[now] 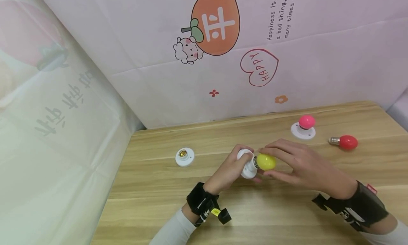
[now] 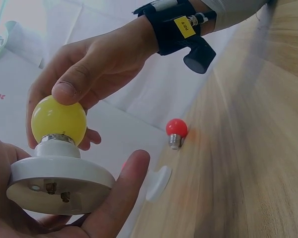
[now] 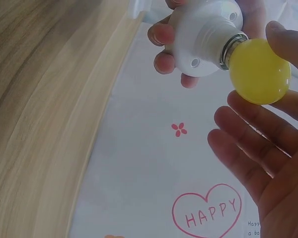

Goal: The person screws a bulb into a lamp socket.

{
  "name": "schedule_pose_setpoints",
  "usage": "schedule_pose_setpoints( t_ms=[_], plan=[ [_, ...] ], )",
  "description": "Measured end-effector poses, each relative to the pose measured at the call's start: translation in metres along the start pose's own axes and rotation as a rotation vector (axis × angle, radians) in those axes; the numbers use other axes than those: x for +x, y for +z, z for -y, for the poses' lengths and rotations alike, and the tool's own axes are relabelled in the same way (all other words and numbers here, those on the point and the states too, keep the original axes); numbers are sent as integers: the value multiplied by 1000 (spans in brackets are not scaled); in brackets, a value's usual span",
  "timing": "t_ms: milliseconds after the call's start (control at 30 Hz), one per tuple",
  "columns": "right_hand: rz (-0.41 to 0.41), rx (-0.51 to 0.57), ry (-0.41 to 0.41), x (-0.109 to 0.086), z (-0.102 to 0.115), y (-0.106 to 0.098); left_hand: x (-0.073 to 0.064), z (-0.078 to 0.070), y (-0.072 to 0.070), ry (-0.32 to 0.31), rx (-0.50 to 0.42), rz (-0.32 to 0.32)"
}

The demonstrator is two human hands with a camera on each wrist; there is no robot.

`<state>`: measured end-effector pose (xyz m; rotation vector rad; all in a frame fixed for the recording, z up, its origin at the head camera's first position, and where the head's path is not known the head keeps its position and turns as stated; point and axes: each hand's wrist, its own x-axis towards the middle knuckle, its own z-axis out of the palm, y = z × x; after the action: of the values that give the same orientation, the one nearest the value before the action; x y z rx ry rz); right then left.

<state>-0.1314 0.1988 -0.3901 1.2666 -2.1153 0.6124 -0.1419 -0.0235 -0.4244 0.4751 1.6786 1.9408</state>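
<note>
My left hand [image 1: 230, 170] grips a round white lamp holder [image 1: 249, 172] by its base, above the wooden table. A yellow light bulb [image 1: 267, 162] sits in the holder's socket, part of its metal cap still showing at the mouth. My right hand [image 1: 304, 164] pinches the yellow bulb between thumb and fingers. In the right wrist view the thumb and a finger touch the bulb [image 3: 260, 72], while the other fingers extend below it. Metal contacts show under the holder's base [image 2: 59, 196] in the left wrist view.
Another white lamp holder [image 1: 185, 157], its brass socket bare, lies at the left. At the back right stands a holder with a pink bulb [image 1: 307, 121]. A loose red bulb [image 1: 348, 142] lies right of it on the wooden table [image 1: 153, 202]. A printed cloth [image 1: 153, 92] hangs behind.
</note>
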Motion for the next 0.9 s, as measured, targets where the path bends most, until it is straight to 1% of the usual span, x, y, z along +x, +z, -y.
schedule_pose_setpoints(
  t_ms=[100, 200, 300, 533, 700, 900],
  plan=[
    [10, -8, 13, 0, 0, 0, -1, -1, 0, 5, 6, 0],
    [25, -22, 29, -1, 0, -1, -1, -2, 0, 15, -9, 7],
    [29, -33, 26, 0, 1, -2, -1, -2, 1, 18, -27, 15],
    [7, 11, -34, 5, 5, -5, -1, -2, 0, 10, -38, 23],
    [30, 47, -61, 7, 7, -7, -1, -2, 0, 10, -57, 33],
    [64, 49, -68, 5, 6, -5, 1, -1, 0, 8, -73, 35]
  ],
)
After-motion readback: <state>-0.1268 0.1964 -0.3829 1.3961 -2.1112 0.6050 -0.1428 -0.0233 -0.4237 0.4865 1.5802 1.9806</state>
